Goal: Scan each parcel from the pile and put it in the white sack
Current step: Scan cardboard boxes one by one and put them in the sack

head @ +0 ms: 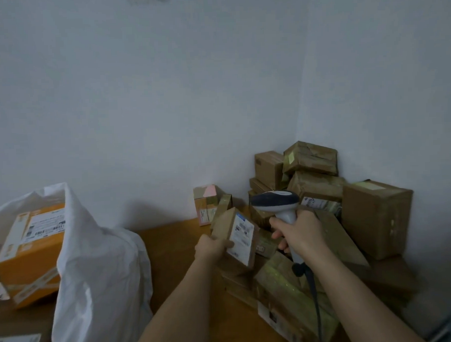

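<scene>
Holding small cardboard parcel (234,235) in left hand (211,248), fingers curled round its near-left edge, white label (242,234) turned right toward handheld barcode scanner (279,207) gripped in right hand (295,235). Raised above wooden table (171,249), just left of parcel pile (322,205). Probably light, rigid; best held by edges, label uncovered. White sack (94,265) open at near left, orange box (30,254) inside.

Two forearms in view, both bare up to bottom edge of frame; no sleeves, cuffs, gloves, watch or rings showing. Left hand (214,248) & right hand (299,233) bare too. Fingers (279,235) uncovered, nails too blurred to tell. Nothing else of the person in shot.
</scene>
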